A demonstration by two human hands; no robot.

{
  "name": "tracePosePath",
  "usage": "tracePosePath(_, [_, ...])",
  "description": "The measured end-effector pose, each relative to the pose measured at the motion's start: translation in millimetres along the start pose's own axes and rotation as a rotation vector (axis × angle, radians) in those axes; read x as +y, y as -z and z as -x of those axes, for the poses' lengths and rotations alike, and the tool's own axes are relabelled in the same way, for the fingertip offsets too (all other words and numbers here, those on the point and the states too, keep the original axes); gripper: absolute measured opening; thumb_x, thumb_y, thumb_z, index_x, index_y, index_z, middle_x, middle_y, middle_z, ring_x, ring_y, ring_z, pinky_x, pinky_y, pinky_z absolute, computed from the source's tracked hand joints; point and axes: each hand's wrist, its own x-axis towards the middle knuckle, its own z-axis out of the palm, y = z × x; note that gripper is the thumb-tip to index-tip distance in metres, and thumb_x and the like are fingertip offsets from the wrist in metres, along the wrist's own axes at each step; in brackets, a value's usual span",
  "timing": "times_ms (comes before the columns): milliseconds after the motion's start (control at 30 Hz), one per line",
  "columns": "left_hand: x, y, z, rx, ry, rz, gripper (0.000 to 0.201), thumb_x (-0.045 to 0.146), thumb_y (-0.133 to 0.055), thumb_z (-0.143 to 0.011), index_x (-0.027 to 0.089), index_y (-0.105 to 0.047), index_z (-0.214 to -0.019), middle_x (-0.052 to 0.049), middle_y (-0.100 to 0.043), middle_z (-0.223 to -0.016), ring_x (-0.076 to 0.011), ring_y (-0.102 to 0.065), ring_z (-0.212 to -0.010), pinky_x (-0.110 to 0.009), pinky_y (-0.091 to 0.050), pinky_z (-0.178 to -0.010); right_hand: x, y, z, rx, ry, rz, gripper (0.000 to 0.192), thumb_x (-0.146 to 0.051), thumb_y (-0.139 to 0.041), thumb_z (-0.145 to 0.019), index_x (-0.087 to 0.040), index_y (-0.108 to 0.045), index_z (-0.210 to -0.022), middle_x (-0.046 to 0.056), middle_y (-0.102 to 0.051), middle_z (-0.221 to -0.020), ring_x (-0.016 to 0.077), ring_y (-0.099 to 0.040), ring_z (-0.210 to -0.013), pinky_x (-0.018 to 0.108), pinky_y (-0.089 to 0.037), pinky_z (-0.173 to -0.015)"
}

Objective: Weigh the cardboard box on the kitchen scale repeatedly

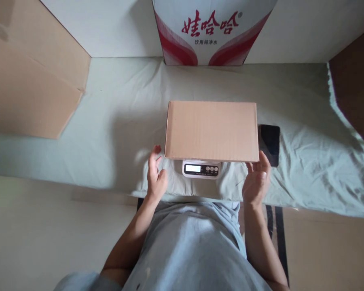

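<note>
A plain brown cardboard box (212, 130) rests on top of a small white digital kitchen scale (201, 169), whose lit display and buttons stick out at the front. Most of the scale is hidden beneath the box. Just off the box's front left corner is my left hand (156, 173), fingers apart and holding nothing. My right hand (257, 178) is at the front right corner, palm turned up and fingers spread; its fingertips are at the box's edge, and whether they touch it I cannot tell.
A black phone (269, 144) lies right of the box on the pale green cloth (133, 93). A large cardboard sheet (33, 76) stands at the left, a brown panel (356, 85) at the right. Against the back wall leans a white and red printed carton (214, 50).
</note>
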Motion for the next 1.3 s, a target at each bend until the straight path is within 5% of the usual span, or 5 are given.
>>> tracePosePath(300, [9, -2.8, 0, -0.012, -0.002, 0.032, 0.08, 0.0, -0.045, -0.077, 0.039, -0.035, -0.145, -0.001, -0.042, -0.153, -0.0182, -0.038, -0.144, -0.039, -0.039, -0.117, -6, -2, -1, 0.01, 0.002, -0.009, 0.056, -0.062, -0.045, -0.084, -0.033, -0.052, -0.131, 0.005, -0.057, -0.136, 0.0275, -0.048, -0.135, 0.061, -0.028, -0.115])
tracePosePath(500, [37, 0.1, -1, -0.014, -0.099, 0.022, 0.065, 0.011, -0.048, -0.086, 0.033, -0.035, -0.146, -0.008, -0.051, -0.144, -0.0205, -0.049, -0.135, -0.042, -0.044, -0.112, -21, -8, -4, -0.01, 0.087, -0.054, 0.058, -0.06, -0.051, -0.079, -0.032, -0.054, -0.131, 0.005, -0.057, -0.137, 0.0274, -0.05, -0.132, 0.058, -0.03, -0.115])
tracePosePath(633, [53, -6.5, -5, -0.048, -0.057, 0.008, 0.061, 0.016, -0.049, -0.088, 0.032, -0.035, -0.145, -0.008, -0.044, -0.151, -0.0214, -0.044, -0.139, -0.043, -0.043, -0.113, -28, -19, -9, -0.081, 0.11, -0.054, 0.059, -0.06, -0.053, -0.079, -0.03, -0.055, -0.13, 0.005, -0.058, -0.136, 0.0285, -0.051, -0.131, 0.056, -0.035, -0.113])
tracePosePath(900, [68, -24.0, -43, -0.042, -0.134, -0.006, 0.061, 0.02, -0.049, -0.089, 0.034, -0.031, -0.146, -0.005, -0.041, -0.151, -0.0233, -0.041, -0.14, -0.042, -0.044, -0.113, -48, -36, -38, -0.122, 0.214, -0.009, 0.064, -0.064, -0.053, -0.076, -0.033, -0.052, -0.132, 0.003, -0.052, -0.141, 0.0315, -0.045, -0.138, 0.057, -0.037, -0.115])
tracePosePath(1300, [25, -61.8, -129, -0.038, -0.216, 0.032, 0.06, 0.02, -0.052, -0.088, 0.032, -0.032, -0.143, -0.005, -0.039, -0.15, -0.0276, -0.036, -0.144, -0.045, -0.041, -0.114, -7, -65, -111, -0.21, 0.289, -0.055, 0.065, -0.054, -0.057, -0.078, -0.032, -0.045, -0.137, 0.002, -0.047, -0.148, 0.0302, -0.04, -0.143, 0.056, -0.031, -0.119])
